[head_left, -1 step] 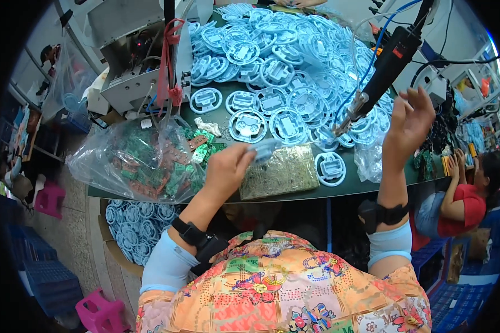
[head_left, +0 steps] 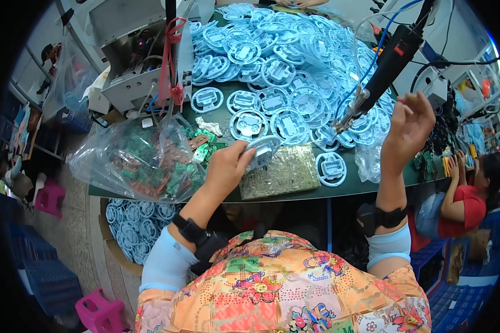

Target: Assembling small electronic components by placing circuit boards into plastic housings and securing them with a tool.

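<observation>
So my left hand (head_left: pixel 228 166) is curled around a round pale-blue plastic frame part (head_left: pixel 263 151), pinching it just above the speckled greenish work pad (head_left: pixel 280 173) at the table's near edge, dead centre of the frame. My right hand (head_left: pixel 408 129) is up in the air at centre right, fingers loosely spread and holding nothing.

The thing that matters: the black hanging electric screwdriver (head_left: pixel 384 66) slants from the upper right down toward the middle, its metal tip (head_left: pixel 347 117) pointing lower left. That tip sits between my two hands, but my right hand is just beside the tool's lower body, way nearer than the left.

Further out, a big heap of the same pale-blue round frames (head_left: pixel 283 61) fills the upper middle, and a clear plastic bag of green circuit boards (head_left: pixel 139 161) lies left of my left hand.
</observation>
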`<state>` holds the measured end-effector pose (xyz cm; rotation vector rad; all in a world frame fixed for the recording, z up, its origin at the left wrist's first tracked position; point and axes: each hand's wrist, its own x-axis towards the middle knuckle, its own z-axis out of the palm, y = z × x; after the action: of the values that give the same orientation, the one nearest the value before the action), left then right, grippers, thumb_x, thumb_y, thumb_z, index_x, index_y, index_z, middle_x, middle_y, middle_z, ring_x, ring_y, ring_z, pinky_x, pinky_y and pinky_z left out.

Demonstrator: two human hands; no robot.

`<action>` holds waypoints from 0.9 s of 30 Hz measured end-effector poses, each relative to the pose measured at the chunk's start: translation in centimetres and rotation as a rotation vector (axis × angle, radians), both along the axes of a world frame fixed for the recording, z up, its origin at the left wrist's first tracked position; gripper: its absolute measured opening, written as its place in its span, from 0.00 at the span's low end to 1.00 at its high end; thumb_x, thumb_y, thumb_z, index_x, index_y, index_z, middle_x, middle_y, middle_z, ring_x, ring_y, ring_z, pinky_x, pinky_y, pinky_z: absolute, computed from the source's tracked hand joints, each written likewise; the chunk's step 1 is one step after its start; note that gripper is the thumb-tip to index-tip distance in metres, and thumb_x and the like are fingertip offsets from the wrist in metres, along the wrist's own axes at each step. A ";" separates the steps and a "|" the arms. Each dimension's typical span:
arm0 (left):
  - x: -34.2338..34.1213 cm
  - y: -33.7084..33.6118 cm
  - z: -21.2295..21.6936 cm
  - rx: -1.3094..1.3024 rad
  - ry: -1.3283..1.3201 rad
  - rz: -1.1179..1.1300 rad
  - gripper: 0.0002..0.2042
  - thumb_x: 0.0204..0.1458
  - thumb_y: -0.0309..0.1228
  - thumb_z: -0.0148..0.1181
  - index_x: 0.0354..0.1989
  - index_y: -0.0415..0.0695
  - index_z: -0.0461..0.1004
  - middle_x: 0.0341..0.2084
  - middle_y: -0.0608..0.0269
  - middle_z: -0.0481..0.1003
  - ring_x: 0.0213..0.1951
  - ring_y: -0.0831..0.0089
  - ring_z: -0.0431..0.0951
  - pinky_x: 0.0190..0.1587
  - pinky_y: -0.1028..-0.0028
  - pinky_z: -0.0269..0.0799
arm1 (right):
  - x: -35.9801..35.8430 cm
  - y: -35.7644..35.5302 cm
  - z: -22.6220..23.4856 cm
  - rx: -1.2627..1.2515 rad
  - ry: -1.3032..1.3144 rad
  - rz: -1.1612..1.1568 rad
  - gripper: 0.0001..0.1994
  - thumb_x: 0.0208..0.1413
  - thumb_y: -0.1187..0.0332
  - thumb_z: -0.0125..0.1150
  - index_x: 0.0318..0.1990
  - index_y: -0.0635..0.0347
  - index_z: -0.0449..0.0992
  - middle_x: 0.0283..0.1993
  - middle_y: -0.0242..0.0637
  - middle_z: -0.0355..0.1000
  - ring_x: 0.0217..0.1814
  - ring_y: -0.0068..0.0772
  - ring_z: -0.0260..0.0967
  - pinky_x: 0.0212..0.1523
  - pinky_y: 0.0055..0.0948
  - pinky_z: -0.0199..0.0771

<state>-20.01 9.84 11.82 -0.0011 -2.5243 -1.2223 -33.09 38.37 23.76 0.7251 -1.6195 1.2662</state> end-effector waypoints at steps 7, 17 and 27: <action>1.6 -0.3 -0.2 -0.224 0.164 -0.063 0.09 0.52 0.27 0.65 0.41 0.42 0.77 0.30 0.55 0.78 0.31 0.63 0.80 0.33 0.68 0.75 | 1.4 -8.8 -4.9 0.425 -0.297 0.290 0.13 0.54 0.75 0.64 0.48 0.63 0.74 0.38 0.41 0.74 0.36 0.34 0.75 0.39 0.29 0.75; 5.8 -0.3 -2.9 -0.501 0.218 -0.221 0.25 0.39 0.26 0.71 0.50 0.44 0.75 0.59 0.44 0.67 0.63 0.46 0.65 0.62 0.53 0.65 | -5.3 -19.4 -15.7 1.458 -0.140 0.242 0.30 0.48 0.76 0.62 0.62 0.47 0.68 0.70 0.42 0.57 0.73 0.53 0.53 0.60 0.61 0.64; 5.9 0.1 -3.5 -0.094 0.074 0.094 0.26 0.47 0.31 0.71 0.54 0.37 0.72 0.41 0.54 0.73 0.35 0.64 0.75 0.39 0.67 0.72 | -6.3 -18.4 -11.0 1.528 -0.318 0.255 0.19 0.46 0.76 0.66 0.47 0.56 0.68 0.48 0.38 0.71 0.57 0.50 0.67 0.55 0.64 0.62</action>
<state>-14.08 9.89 8.34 0.0480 -2.4851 -1.0475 -39.36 19.98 12.74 1.6883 -2.7215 0.0165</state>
